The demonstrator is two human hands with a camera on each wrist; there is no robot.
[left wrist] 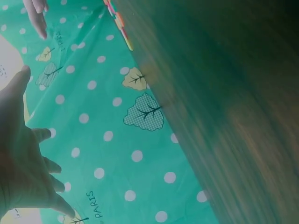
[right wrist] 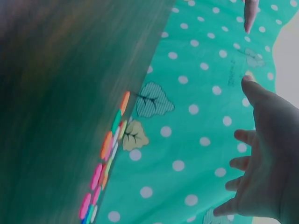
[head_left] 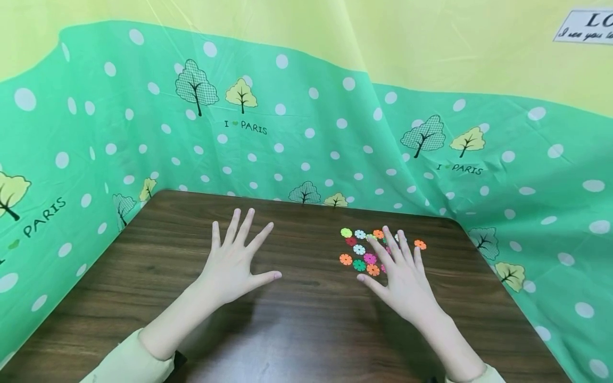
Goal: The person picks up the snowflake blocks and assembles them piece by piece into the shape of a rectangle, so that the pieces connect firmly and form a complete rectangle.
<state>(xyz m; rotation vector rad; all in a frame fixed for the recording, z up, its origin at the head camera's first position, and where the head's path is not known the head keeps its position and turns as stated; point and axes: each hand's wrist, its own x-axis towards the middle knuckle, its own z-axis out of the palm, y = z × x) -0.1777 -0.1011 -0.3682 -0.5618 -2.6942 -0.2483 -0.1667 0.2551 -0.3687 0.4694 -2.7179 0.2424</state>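
Observation:
Over the left half of the dark wooden table, my left hand (head_left: 232, 266) is spread wide, palm down, holding nothing. My right hand (head_left: 407, 284) is also spread and holds nothing; it is above the table beside several small flower-shaped discs (head_left: 359, 265) in orange, green, pink, white, red and yellow. Its fingers hide some of these discs. In the right wrist view the discs (right wrist: 96, 176) lie flat along the table, and the right hand (right wrist: 273, 154) is raised off the surface. The left wrist view has the left hand (left wrist: 23, 158) apart from the table too.
The brown wood-grain table (head_left: 297, 319) has rounded far corners. A green and yellow curtain (head_left: 287, 133) with white dots and printed trees hangs round its back and sides. One orange disc (head_left: 420, 244) lies apart to the right of the others.

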